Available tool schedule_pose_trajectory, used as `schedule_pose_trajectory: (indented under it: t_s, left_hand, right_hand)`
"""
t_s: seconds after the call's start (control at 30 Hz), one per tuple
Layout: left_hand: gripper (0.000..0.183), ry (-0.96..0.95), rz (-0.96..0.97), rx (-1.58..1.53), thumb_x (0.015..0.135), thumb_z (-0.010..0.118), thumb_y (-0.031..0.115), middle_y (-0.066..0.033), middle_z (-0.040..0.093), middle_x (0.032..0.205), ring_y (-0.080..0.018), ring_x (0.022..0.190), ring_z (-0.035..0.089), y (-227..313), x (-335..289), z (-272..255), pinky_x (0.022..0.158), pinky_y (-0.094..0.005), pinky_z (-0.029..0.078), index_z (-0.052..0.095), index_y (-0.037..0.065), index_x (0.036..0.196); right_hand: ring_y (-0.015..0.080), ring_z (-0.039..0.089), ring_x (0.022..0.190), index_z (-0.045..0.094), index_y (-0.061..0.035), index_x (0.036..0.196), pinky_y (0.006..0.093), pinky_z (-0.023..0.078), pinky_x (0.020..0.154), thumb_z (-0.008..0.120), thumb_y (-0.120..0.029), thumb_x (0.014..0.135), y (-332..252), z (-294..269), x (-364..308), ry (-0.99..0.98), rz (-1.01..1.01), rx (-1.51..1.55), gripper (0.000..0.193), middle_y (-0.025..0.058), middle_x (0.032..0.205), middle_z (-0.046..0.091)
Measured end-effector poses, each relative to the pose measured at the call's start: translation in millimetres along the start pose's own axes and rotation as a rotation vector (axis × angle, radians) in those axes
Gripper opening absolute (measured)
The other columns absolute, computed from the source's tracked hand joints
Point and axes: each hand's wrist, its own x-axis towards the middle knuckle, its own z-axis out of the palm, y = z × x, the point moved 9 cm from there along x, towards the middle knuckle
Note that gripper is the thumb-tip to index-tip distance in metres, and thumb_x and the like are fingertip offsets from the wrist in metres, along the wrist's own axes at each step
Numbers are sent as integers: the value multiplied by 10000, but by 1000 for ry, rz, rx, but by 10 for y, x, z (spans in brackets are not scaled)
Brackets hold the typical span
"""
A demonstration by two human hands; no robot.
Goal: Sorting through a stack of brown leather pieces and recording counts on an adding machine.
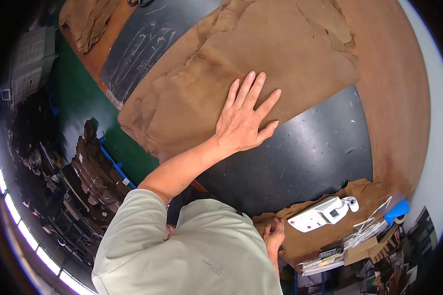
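Note:
A large brown leather hide (pixel 285 54) with wrinkled, ragged edges lies across the table. My left hand (pixel 241 115) is pressed flat on it near its front edge, palm down, with fingers and thumb spread. At the lower right, my right hand (pixel 273 237) is beside my body, at the left edge of another brown leather piece (pixel 300 241). Its fingers are curled, and what they may hold is hidden. A white electronic device (pixel 320 214) with a small screen and buttons lies on that leather, just right of this hand.
The hides lie on a black tabletop (pixel 300 152) with scuffs and chalk-like marks, bordered by brown board (pixel 394 88). More leather (pixel 88 22) lies at the far left. Draped hides (pixel 101 172) hang beside the green floor (pixel 79 103). A cardboard box (pixel 362 251) and white cables stand lower right.

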Motion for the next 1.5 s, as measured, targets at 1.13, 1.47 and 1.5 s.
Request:
schedule_pose_trajectory:
  t_s: [1.13, 1.47, 1.5]
  left_hand:
    - [656, -452, 397, 273, 984, 592, 250, -196, 243, 1646, -362, 1533, 211, 820, -2041, 594, 1234, -523, 201, 348, 83, 1569]
    - [671, -540, 357, 233, 974, 601, 223, -175, 223, 1660, -356, 1541, 194, 784, -2012, 562, 1241, -522, 183, 337, 124, 1583]
    - [672, -547, 350, 234, 973, 600, 217, -174, 218, 1662, -357, 1542, 189, 793, -2006, 568, 1242, -522, 181, 335, 124, 1584]
  right_hand:
    - [389, 639, 1135, 532, -26, 1343, 484, 543, 918, 611, -152, 924, 1024, -385, -455, 568, -54, 222, 444, 170, 1575, 401]
    - [390, 648, 1124, 525, -45, 1350, 469, 549, 913, 594, -140, 928, 817, -518, -319, 563, -107, 136, 438, 143, 1558, 441]
    - [392, 648, 1124, 526, -47, 1346, 471, 549, 914, 595, -135, 924, 857, -531, -365, 601, -93, 170, 436, 147, 1552, 450]
